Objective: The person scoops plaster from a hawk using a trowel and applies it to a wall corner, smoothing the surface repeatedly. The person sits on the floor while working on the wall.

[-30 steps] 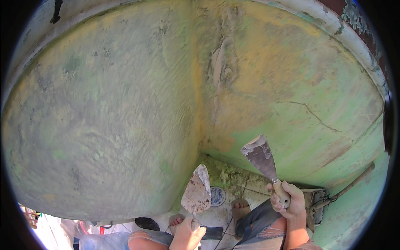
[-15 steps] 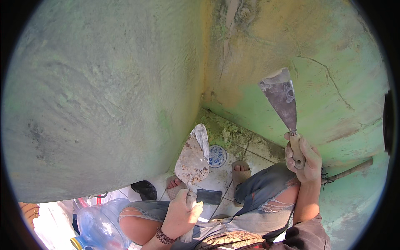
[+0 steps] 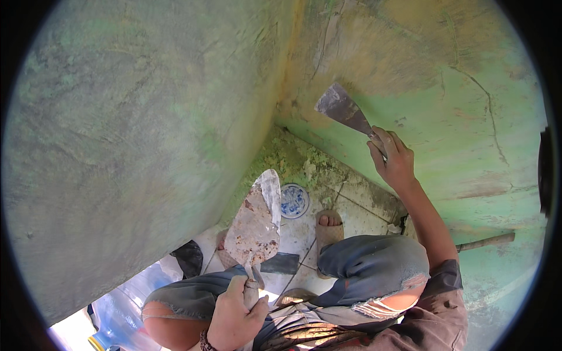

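Our L hand's fingers grip the trowel, pale paste along 1 edge; our R hand's wrap the putty knife, blade by the green wall, contact unclear. Wall's coating looks patchy, w/ 1 long crack apparently unfilled.

Trowel is pretty rusty-looking metal with a pale smear, the putty knife is dull scuffed metal, the wall on the left is kinda rough and matt, the bottle is shiny see-through plastic and the jeans are frayed, faded denim.
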Motion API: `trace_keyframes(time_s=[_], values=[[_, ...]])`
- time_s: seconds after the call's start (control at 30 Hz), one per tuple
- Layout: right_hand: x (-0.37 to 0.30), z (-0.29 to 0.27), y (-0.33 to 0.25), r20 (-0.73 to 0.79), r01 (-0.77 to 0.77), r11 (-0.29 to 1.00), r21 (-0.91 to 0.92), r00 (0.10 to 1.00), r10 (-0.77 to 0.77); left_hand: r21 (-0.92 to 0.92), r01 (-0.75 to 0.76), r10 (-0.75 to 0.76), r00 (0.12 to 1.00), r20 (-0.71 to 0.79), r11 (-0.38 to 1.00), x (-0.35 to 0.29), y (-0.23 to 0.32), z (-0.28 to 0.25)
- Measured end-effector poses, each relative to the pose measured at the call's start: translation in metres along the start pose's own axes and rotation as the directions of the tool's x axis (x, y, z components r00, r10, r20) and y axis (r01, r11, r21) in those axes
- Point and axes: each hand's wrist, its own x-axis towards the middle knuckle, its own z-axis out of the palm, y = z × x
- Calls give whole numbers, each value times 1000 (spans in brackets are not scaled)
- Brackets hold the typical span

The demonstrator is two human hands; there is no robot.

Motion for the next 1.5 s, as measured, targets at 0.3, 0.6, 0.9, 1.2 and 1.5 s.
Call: trace_keyframes(time_s=[0.3, 0.6, 0.9, 1.2, 1.5], values=[[24, 21, 7, 139, 80, 978, -195, 989, -53, 17, -153, 153, 988, -13, 988, 8, -15, -2], [16, -6, -22, 168, -196, 973, 118, 970, 175, 15, -214, 214, 976, -26, 977, 1, -13, -7], [8, -28, 3, 346, -157, 987, 27, 928, 138, -1, -186, 186, 982, -23, 983, -14, 4, -16], [-4, 11, -24, 264, -276, 959, -61, 922, 282, 141, -239, 250, 966, -59, 961, -20, 0, -19], [21, 17, -5, 189, -6, 967, -256, 980, 57, 137, -255, 253, 967, 25, 957, -15, -10, -27]])
